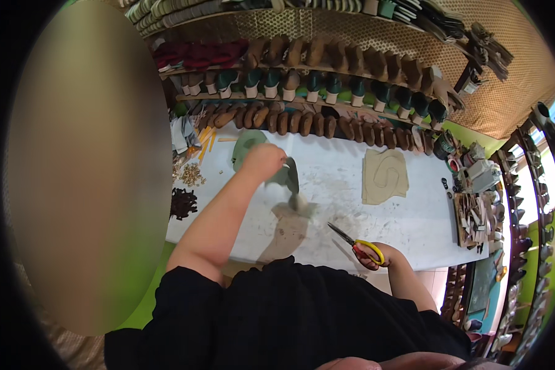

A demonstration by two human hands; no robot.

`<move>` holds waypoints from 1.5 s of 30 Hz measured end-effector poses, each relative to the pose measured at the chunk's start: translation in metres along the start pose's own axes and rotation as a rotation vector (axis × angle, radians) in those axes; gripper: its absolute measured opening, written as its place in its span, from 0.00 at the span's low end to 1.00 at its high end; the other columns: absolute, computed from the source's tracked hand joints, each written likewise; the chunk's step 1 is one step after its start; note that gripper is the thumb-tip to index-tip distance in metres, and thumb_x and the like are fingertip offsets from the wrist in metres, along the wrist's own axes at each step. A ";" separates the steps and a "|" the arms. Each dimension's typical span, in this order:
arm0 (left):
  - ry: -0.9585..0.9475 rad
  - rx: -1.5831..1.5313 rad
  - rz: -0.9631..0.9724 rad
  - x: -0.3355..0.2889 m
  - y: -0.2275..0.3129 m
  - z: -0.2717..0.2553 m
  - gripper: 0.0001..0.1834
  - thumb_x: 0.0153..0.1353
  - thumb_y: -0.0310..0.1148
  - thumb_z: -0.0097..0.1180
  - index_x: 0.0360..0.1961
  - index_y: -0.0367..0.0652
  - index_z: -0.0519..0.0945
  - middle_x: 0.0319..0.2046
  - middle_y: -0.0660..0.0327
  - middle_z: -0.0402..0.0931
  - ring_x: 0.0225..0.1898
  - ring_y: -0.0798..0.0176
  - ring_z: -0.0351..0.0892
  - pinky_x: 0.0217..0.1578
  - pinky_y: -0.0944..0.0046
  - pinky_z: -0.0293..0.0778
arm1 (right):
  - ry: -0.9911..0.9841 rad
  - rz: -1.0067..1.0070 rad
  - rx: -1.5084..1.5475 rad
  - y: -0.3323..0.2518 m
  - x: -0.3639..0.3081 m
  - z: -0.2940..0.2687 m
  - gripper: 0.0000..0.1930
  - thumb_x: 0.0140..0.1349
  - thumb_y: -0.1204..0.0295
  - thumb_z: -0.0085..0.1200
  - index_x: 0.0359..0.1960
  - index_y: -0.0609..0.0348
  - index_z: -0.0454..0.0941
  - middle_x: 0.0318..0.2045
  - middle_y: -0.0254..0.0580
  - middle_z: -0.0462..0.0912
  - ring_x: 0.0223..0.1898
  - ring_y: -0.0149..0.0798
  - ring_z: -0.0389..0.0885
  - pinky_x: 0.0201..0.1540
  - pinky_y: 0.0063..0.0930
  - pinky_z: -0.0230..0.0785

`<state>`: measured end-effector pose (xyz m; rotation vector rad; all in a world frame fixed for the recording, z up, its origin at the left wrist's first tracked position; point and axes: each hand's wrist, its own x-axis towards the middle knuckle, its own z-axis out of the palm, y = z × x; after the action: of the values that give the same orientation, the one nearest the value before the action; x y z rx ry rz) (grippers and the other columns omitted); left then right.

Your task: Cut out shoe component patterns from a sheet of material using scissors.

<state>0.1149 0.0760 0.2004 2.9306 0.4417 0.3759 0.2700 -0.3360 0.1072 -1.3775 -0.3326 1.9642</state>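
Reaching out over the white worktable (327, 160), my left hand (265, 161) is closed on a dark grey-green cut piece of sheet material (291, 176). This piece hangs down from my fingers, and its lower end is smeared by motion. Just beyond that hand, a paler green cut piece (246, 143) lies flat on the table. My right hand (370, 256), close to the table's near edge, grips scissors (345, 235) with yellow and red handles. Their dark blades point up and to the left, away from the hanging piece.
Right of centre lies a beige sheet (385, 177) with a curved outline. Small brass-coloured bits (191, 176), dark brown bits (182, 203) and yellow sticks (206, 145) lie at the left. Wooden shoe lasts (302, 123) line the back shelves. A tool rack (472, 219) stands right.
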 end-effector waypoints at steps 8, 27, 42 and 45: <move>0.155 0.537 -0.044 0.084 0.023 -0.089 0.06 0.52 0.29 0.55 0.27 0.44 0.85 0.29 0.55 0.83 0.34 0.51 0.84 0.35 0.53 0.79 | 0.104 -0.083 -0.107 -0.006 -0.042 -0.057 0.28 0.66 0.38 0.45 0.26 0.52 0.67 0.13 0.25 0.60 0.12 0.23 0.58 0.14 0.19 0.50; -0.258 0.151 -0.054 -0.148 0.122 0.213 0.24 0.62 0.33 0.47 0.58 0.34 0.72 0.61 0.44 0.69 0.64 0.45 0.69 0.60 0.54 0.70 | 0.123 0.065 -0.177 -0.025 -0.026 -0.129 0.27 0.65 0.39 0.50 0.29 0.51 0.67 0.14 0.29 0.64 0.10 0.26 0.61 0.12 0.23 0.54; -0.275 -0.127 -0.432 -0.158 0.103 0.206 0.36 0.61 0.51 0.53 0.65 0.39 0.67 0.70 0.50 0.57 0.70 0.46 0.59 0.66 0.46 0.59 | 0.108 -0.014 -0.514 -0.019 0.051 -0.079 0.30 0.63 0.36 0.49 0.36 0.54 0.70 0.20 0.35 0.72 0.16 0.30 0.70 0.18 0.26 0.66; -0.333 -0.057 -0.509 -0.155 0.101 0.201 0.44 0.61 0.56 0.51 0.71 0.43 0.56 0.75 0.52 0.46 0.74 0.47 0.47 0.69 0.38 0.47 | 0.135 -0.101 -0.453 -0.011 0.076 -0.056 0.34 0.61 0.34 0.50 0.32 0.60 0.73 0.17 0.40 0.74 0.13 0.34 0.73 0.16 0.27 0.68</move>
<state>0.0528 -0.0896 -0.0079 2.6173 1.0577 -0.1596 0.3107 -0.2876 0.0365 -1.7260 -0.8033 1.7660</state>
